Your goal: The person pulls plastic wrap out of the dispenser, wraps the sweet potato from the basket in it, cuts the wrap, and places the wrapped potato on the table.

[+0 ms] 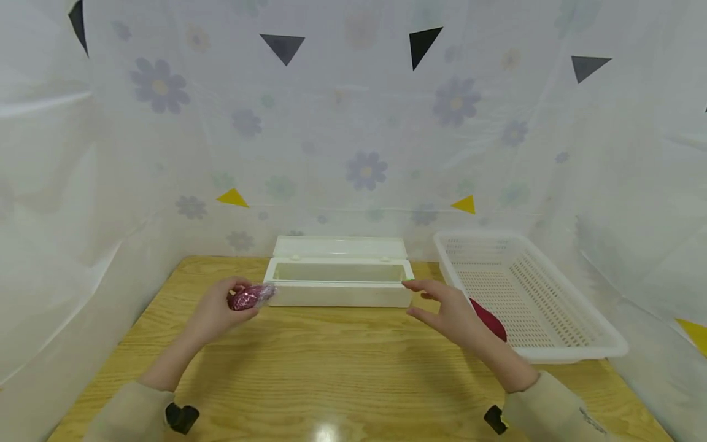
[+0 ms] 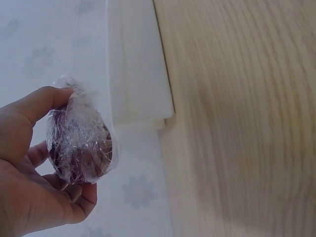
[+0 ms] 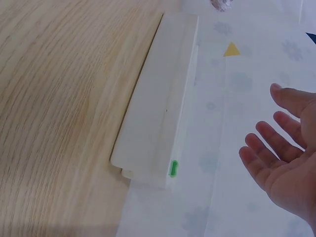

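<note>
My left hand (image 1: 212, 314) grips a dark red, rounded item wrapped in clear plastic film (image 1: 247, 298). In the left wrist view, the thumb presses the gathered film at the top of the wrapped item (image 2: 81, 145), and the fingers curl under it. Between the hands stands a long white box (image 1: 339, 294), its lid (image 1: 339, 247) raised at the back and its pale inside showing. My right hand (image 1: 454, 314) is held off the box's right end with fingers spread and nothing in them. A green tab (image 3: 174, 168) marks that end.
On the right is a white plastic basket (image 1: 574, 301) with slotted walls. A smooth dark red object (image 1: 490, 319) lies in it near the front left, partly behind my right forearm. Flower-printed white sheeting (image 1: 331, 123) surrounds the wooden table (image 1: 331, 368).
</note>
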Demonstrator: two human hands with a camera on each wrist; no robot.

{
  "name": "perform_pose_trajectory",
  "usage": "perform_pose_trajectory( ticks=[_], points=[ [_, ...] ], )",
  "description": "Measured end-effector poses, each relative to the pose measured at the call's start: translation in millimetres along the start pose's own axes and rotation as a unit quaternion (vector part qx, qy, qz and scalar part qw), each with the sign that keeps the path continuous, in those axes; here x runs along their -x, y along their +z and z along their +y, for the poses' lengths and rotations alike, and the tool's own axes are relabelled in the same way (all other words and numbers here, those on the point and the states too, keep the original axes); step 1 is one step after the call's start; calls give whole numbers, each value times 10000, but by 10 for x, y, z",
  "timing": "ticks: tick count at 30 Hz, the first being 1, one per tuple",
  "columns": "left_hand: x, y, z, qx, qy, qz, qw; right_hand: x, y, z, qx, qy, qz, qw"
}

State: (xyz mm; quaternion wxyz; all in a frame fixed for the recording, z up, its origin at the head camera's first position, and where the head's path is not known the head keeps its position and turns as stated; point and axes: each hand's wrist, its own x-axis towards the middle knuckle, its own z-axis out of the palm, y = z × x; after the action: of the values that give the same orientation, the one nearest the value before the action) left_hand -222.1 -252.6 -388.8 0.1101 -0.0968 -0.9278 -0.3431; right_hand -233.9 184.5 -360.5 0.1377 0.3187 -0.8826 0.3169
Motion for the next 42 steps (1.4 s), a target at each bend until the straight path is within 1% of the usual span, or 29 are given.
perform_pose_trajectory(
  ticks=[4, 7, 12, 18, 22, 27, 30, 37, 42],
  points=[
    [14, -42, -138, -181, -115, 223, 9995, -91, 90, 42, -68, 188, 280, 9994],
    [14, -60, -219, -218, -262, 314, 9989, -170, 162, 61, -165, 317, 426, 9985],
    [-2, -63, -327, -254, -308, 436, 9982, -274, 292, 123, -220, 569, 524, 9968],
    [-50, -24, -456, -405, -312, 547, 9972, -375, 424, 252, -211, 889, 591, 9941],
    [-83, -10, -543, -500, -373, 530, 9966, -455, 509, 353, -356, 1068, 529, 9922],
    [-129, 8, -647, -533, -341, 470, 9969, -552, 609, 507, -389, 1245, 416, 9906],
    [-148, 13, -710, -588, -343, 387, 9969, -599, 652, 597, -375, 1256, 324, 9908],
    [-142, -2, -744, -607, -442, 105, 9971, -680, 725, 722, -299, 1038, 11, 9941],
    [-149, 20, -814, -679, -496, -86, 9964, -726, 762, 776, -238, 911, -181, 9954]
  ],
)
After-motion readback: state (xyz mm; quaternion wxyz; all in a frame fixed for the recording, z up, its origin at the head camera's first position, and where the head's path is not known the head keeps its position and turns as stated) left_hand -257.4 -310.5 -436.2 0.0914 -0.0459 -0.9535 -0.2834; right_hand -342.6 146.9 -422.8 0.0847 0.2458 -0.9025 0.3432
